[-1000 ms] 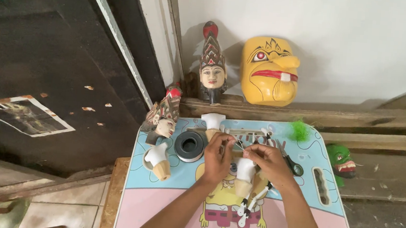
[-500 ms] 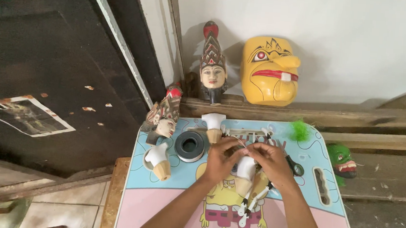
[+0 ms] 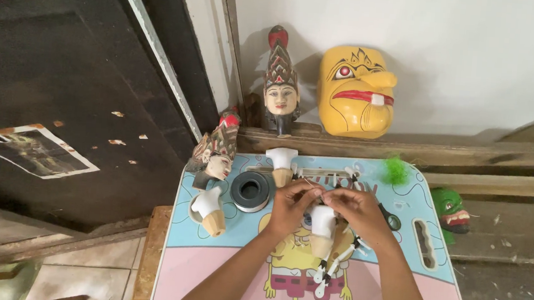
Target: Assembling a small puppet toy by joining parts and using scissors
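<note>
Over the middle of the cartoon-printed tabletop (image 3: 206, 272), both hands met above a small puppet body (image 3: 322, 229): a white rounded top on a tan wooden cone, with thin jointed white arms (image 3: 334, 269) trailing down toward the person. The left hand (image 3: 292, 204) was curled, fingertips pinched near the top of the piece, apparently on a fine thread or wire, too thin to confirm. The right hand (image 3: 358, 211) was also curled with thumb and forefinger pinched close to the left's, palm arched over the body; whether it gripped the body itself I could not tell.

Judged as light, stiff carved wood, painted, likely a bit slick on the white part. The jointed arms looked fragile and floppy, prone to snagging. Best hold seemed the tan cone, not the limbs.

Nearby: a similar white-and-tan piece (image 3: 209, 210) at the left, a black tape roll (image 3: 251, 191), another white-topped piece (image 3: 280, 162) at the far edge, scissors (image 3: 392, 218) just right of the right hand, a green tuft (image 3: 396, 171). Behind stood a carved puppet head (image 3: 281, 84), a yellow mask (image 3: 355, 90), a smaller puppet head (image 3: 216, 152), and a green mask (image 3: 451, 209) off to the right.

Against the frame half a second earlier: the hands sat in nearly the same spot, fingers slightly regrouped at the pinch, puppet body not displaced. Surroundings unchanged.
</note>
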